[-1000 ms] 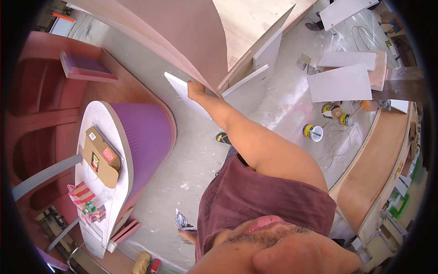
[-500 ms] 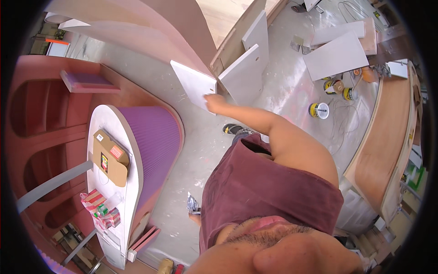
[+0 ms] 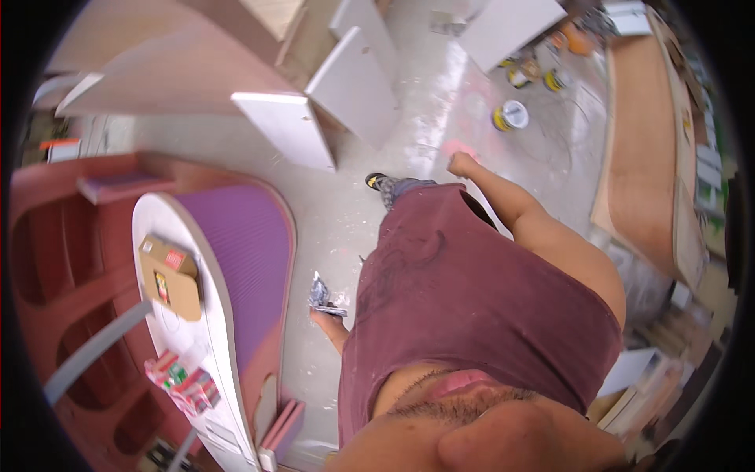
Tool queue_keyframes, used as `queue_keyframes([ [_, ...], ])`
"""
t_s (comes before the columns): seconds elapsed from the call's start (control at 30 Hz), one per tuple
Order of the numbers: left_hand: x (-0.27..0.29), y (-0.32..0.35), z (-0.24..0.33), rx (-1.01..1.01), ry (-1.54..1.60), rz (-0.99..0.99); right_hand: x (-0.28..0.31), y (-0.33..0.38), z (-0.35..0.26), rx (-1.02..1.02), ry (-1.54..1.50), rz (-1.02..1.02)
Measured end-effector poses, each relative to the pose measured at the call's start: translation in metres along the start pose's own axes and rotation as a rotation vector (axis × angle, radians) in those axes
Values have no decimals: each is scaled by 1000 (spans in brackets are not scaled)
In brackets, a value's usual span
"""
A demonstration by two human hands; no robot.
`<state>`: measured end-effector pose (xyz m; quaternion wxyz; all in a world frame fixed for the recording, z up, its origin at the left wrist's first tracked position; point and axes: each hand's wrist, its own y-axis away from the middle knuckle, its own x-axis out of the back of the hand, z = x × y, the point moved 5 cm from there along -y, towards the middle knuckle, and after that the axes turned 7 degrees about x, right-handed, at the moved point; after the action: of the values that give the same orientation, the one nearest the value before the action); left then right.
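My right hand (image 3: 462, 164) is out over the floor with its fingers curled in; I see nothing in it, and it is apart from the white panels. My left hand (image 3: 321, 317), low beside my body, is closed round a silver-grey flat tool (image 3: 330, 311), whose exact kind I cannot make out. A white panel (image 3: 287, 130) leans by the end of the curved counter, and a larger white panel (image 3: 354, 86) stands next to it. The floor under my right hand bears a pink smear (image 3: 460, 148).
On the left, a purple-sided counter (image 3: 177, 216) carries a cardboard box (image 3: 169, 275) and a striped bag (image 3: 185, 381). Farther off are an open paint can (image 3: 513, 116) and a flat white board (image 3: 511, 27). A curved wooden counter (image 3: 641, 149) stands at right.
My right hand has come off the leaning white panel and moved right, over the floor. The view has shifted, and my left hand with the grey tool shows more fully.
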<state>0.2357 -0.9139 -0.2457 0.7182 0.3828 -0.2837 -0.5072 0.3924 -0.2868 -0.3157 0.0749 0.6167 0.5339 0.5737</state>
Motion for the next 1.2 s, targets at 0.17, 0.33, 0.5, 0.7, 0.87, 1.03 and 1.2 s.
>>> queue_keyframes([
  [0.17, -104, 20, 20, -48, -125, -150, 34, 39, 53, -145, -304, 57],
  [0.33, -204, 49, 7, -55, -170, -138, 60, 14, 98, -133, -238, 596],
  [0.5, -320, 30, -15, -54, -399, -230, 125, 7, 128, -201, -454, 531],
  [0.7, -508, 64, -44, 45, -460, -566, 144, -16, 301, -284, -565, 735],
  [0.87, -644, 100, -52, 61, -609, -624, 193, 4, 348, -441, -833, 668],
  [1.03, -750, 133, -37, 168, -567, -705, 242, -56, 338, -398, -943, 611],
  [1.2, -851, 144, -20, 266, -428, -905, 356, -158, 248, -63, -957, 489],
])
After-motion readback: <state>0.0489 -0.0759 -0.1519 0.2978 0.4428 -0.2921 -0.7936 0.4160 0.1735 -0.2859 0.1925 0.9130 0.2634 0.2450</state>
